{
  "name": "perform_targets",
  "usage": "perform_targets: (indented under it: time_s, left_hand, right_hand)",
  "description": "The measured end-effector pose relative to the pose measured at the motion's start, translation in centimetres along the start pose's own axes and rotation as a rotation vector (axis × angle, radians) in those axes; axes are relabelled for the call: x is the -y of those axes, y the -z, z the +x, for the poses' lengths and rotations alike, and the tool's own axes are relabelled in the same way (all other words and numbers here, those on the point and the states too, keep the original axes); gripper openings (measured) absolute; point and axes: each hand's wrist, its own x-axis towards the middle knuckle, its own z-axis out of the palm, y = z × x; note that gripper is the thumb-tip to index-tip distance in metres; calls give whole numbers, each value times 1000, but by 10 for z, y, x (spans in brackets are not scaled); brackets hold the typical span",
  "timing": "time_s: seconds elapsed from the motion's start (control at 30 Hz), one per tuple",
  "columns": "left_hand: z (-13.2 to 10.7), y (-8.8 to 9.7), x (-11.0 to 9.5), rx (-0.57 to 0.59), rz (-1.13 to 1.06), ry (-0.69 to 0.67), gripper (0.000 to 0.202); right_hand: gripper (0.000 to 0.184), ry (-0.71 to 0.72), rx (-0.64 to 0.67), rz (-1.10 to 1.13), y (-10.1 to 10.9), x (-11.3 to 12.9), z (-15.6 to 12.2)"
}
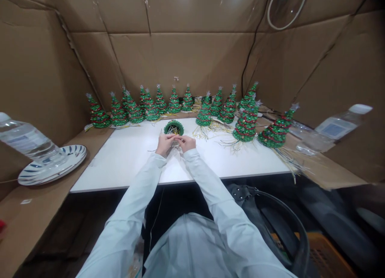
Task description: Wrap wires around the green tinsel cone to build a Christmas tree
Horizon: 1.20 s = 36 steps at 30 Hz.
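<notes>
A small green Christmas tree (173, 125) lies on the white board with its hollow round base facing me. Thin white and yellow wires (173, 131) come out of that base toward my fingers. My left hand (164, 144) is closed in a pinch on the wires, just in front of the base. Touching it at the fingertips, my right hand (187, 143) pinches at the same bundle. The fingers partly hide which wires each hand has. The tip of this tree is out of sight behind its base.
Several upright decorated trees (173, 99) line the back of the white board (126, 162). More stand at right, one tilted (276, 129), with loose wires beneath. A water bottle (33, 140) leans above a striped plate (78, 153) at left; another bottle (333, 127) is at right. Cardboard walls surround the table.
</notes>
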Motion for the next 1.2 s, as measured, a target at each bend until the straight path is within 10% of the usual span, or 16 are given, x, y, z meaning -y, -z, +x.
perform_targets:
  time_s: [0.4, 1.2]
  left_hand:
    - [1, 2, -7, 111, 62, -13, 29]
    - [1, 2, -3, 184, -123, 92, 39]
  right_hand:
    - [24, -349, -182, 546, -13, -4, 19]
    - [18, -126, -99, 317, -11, -7, 20]
